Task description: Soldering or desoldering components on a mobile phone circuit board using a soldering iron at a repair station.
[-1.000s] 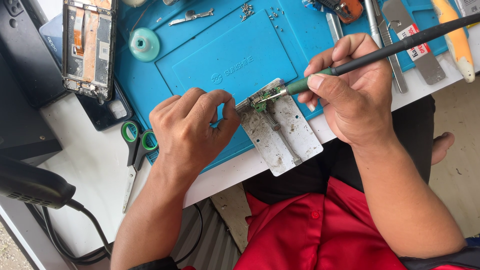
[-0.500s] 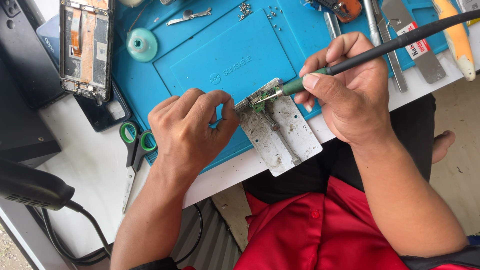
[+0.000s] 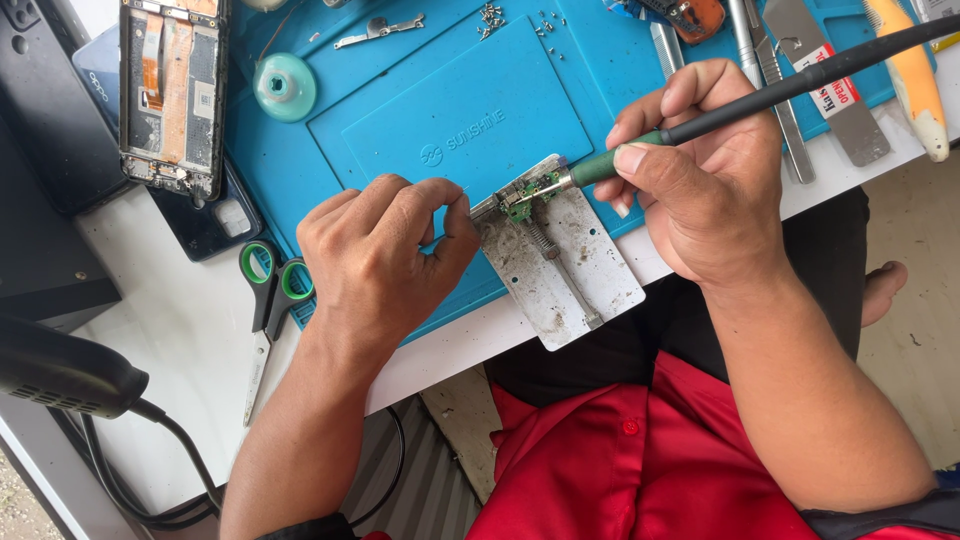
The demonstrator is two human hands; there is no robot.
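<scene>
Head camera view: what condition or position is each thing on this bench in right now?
Soldering iron: gripped in right hand, tip on the small green board.
Metal holder plate: flat, overhanging the mat edge.
Left hand: fingers curled at the plate's left edge.
Phone: back off, insides exposed.
Scissors: closed, lying flat.
Screws: loose on the blue mat.

One head-worn camera looks steeply down, close over the blue work mat [image 3: 430, 130] at the bench edge.
</scene>
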